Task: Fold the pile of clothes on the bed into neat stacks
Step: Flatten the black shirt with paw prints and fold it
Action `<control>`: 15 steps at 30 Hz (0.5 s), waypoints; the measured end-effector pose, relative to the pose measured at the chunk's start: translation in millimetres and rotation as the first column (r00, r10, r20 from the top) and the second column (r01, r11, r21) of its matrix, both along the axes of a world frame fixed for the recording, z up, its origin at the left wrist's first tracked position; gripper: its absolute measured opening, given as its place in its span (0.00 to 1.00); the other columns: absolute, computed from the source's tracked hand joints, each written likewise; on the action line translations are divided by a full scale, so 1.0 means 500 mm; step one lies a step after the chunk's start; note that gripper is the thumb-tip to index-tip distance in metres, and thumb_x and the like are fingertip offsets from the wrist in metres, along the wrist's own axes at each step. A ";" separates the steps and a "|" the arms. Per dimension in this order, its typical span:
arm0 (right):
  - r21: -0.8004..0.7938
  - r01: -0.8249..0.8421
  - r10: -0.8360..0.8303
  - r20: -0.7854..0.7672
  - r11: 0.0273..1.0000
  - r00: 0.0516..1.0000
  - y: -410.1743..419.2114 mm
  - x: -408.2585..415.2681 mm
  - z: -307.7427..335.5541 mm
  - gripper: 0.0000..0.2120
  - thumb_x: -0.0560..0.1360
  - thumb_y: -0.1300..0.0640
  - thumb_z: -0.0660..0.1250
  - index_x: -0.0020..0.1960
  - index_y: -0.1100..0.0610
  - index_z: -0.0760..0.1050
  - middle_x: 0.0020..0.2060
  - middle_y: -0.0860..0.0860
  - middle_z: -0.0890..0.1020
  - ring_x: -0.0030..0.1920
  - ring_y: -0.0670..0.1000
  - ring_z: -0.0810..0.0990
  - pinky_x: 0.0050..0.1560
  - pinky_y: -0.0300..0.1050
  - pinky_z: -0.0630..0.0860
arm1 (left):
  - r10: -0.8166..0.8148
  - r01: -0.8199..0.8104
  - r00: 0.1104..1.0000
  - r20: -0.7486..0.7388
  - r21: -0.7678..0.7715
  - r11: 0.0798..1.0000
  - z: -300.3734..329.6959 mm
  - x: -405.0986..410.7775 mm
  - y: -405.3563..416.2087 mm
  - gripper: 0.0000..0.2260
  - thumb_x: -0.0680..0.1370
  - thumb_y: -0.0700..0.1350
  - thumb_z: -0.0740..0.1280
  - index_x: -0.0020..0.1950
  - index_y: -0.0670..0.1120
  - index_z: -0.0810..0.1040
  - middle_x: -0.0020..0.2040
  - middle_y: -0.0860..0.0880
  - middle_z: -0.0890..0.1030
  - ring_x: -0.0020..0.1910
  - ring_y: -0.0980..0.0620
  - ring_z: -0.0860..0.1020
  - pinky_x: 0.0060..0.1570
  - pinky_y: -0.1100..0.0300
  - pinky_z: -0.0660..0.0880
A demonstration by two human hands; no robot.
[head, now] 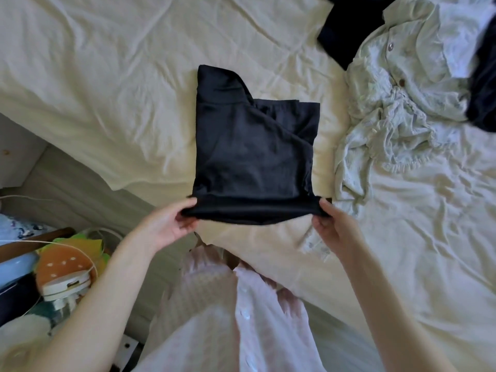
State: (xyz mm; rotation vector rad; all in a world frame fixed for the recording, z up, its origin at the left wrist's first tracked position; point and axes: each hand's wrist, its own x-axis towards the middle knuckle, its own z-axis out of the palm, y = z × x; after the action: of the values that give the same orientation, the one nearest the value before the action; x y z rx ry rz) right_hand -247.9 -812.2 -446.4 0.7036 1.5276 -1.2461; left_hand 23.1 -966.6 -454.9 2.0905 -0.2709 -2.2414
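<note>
Here, far left off the bed: clutter by the bedside, incl. a burger-shaped toy (63, 267) w/ a thin cord running over it. Not task-relevant.

Left hand (171, 224) pinches the near-left corner of the dark garment (252, 157), thumb on top, fingers curled under the hem. Garment lies mid-bed on the cream sheet (107, 76), partly folded: roughly square, w/ a flap crossing diagonally at upper right and a raised part at top left. Near edge is lifted slightly off the sheet between the hands; rest lies flat.

Right hand (331, 226) mirrors it, pinching the near-right corner, fingers closed on cloth.

Right of that: unfolded pale shirt (397, 103), crumpled, buttons visible, just beside the garment but not touching as far as I can tell. More dark cloth (346, 33) at top right, partly under the shirt. Pile not done yet.

Handling, judged: the garment looks thin, soft, light, zero stiffness, so it'll sag wherever unsupported. Layers may slide apart if pulled by one corner only. Best hold = both near corners at once, gripping all layers, as now; carry near edge fwd to far edge evenly, then smooth flat. Risk: the diagonal flap slipping out mid-fold.
</note>
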 end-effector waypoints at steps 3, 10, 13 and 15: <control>-0.102 0.018 -0.022 -0.046 0.995 0.999 -0.120 -0.049 0.032 0.07 0.76 0.66 0.64 0.39 0.62 0.73 0.26 0.51 0.80 0.27 0.45 0.80 0.29 0.35 0.76 | -0.045 0.039 0.998 -0.039 -0.133 0.990 0.018 -0.063 -0.119 0.04 0.77 0.40 0.66 0.42 0.43 0.74 0.31 0.46 0.80 0.23 0.54 0.78 0.23 0.65 0.76; -0.038 -0.156 0.141 -0.263 0.987 0.955 -0.323 -0.116 0.015 0.17 0.78 0.55 0.64 0.64 0.60 0.70 0.48 0.52 0.75 0.51 0.51 0.77 0.53 0.43 0.78 | -0.223 0.327 0.937 0.270 -0.446 0.833 -0.013 -0.174 -0.302 0.10 0.77 0.53 0.64 0.42 0.47 0.74 0.41 0.49 0.77 0.35 0.53 0.76 0.33 0.63 0.74; 0.346 -0.506 0.606 -0.567 0.790 0.557 -0.306 -0.073 -0.032 0.13 0.77 0.57 0.61 0.58 0.64 0.73 0.43 0.51 0.76 0.44 0.48 0.75 0.46 0.41 0.74 | -0.336 0.515 0.839 0.429 -0.422 0.746 -0.086 -0.161 -0.260 0.11 0.78 0.50 0.62 0.53 0.44 0.76 0.49 0.45 0.75 0.46 0.48 0.74 0.43 0.58 0.73; 0.533 -0.655 0.787 -0.596 0.536 0.159 -0.267 -0.043 -0.079 0.17 0.78 0.57 0.61 0.64 0.63 0.71 0.57 0.56 0.77 0.59 0.52 0.74 0.61 0.47 0.70 | -0.386 0.540 0.822 0.419 -0.356 0.763 -0.125 -0.147 -0.216 0.16 0.79 0.51 0.62 0.61 0.42 0.74 0.53 0.45 0.75 0.51 0.47 0.73 0.50 0.55 0.73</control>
State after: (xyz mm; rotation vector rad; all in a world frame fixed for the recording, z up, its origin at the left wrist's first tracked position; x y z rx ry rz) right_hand -269.3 -945.9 -485.6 -0.7075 2.2984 -0.6109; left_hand -50.3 -1074.8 -517.3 2.2607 -1.3520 -1.7346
